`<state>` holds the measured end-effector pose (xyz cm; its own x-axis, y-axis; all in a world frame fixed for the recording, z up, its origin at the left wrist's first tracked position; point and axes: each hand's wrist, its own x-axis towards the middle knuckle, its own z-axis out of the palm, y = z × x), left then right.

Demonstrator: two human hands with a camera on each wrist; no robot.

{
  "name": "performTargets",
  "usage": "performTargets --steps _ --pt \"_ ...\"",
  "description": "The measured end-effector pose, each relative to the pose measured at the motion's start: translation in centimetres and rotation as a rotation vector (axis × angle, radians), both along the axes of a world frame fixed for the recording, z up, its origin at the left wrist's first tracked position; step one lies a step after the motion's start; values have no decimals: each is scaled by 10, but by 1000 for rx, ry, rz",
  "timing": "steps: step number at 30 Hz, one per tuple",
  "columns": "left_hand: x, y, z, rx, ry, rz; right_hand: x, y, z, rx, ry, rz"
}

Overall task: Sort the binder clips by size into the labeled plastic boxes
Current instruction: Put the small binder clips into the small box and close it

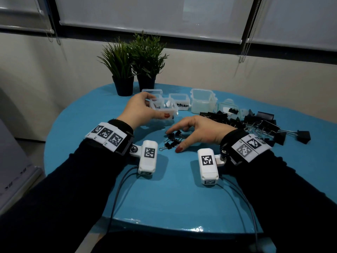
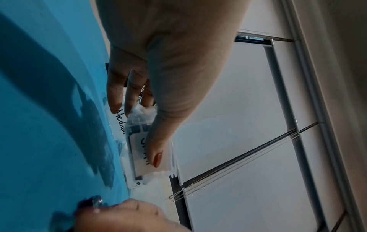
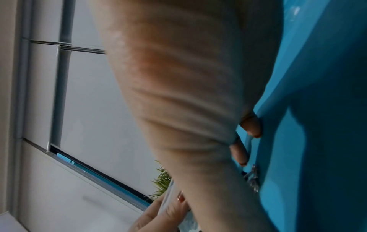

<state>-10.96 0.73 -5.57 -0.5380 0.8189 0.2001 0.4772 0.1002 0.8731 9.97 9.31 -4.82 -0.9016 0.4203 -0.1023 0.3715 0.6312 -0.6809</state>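
On the blue table [image 1: 164,189], just ahead of my two wrists, lies a small cluster of small binder clips [image 1: 172,140] — and that is where my right hand [image 1: 198,131] is working. Its fingers are spread and arched over the cluster, fingertips down among the clips, thumb out toward me; I cannot see any clip actually pinched, so I read the hand as open and gathering. The right wrist view is mostly the back of the hand, with only a wire handle showing beside the fingertips.

My left hand [image 1: 140,110] grips a small clear box [image 1: 164,108], thumb across its near labelled face and fingers curled over the far rim. The box seems lifted slightly and tipped, though I cannot be sure it is clear of the table. In the left wrist view the thumb covers most of the label; behind it the next box [image 1: 179,102] reads "Medium".

What the coming move turns on: the held box sits directly beyond the clips, up and a little left of my right fingertips, near but not touching. The right hand is plainly nearer the clips, the left owns the box. I judge a short forward carry — or a sweep — would bring clips to its mouth.

A much larger heap of bigger clips [image 1: 259,125] lies to the right, well apart, beside a taller box [image 1: 202,103].
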Motion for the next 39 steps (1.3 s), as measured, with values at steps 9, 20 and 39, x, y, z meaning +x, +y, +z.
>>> performTargets --steps 9,20,39 --pt "1 0 0 -11 -3 -19 -2 3 -2 48 41 -65" --pt "3 -4 1 -88 62 -73 -1 18 -4 -81 180 -348" --pt "11 -4 1 -129 101 -172 -13 4 3 -248 780 -336"
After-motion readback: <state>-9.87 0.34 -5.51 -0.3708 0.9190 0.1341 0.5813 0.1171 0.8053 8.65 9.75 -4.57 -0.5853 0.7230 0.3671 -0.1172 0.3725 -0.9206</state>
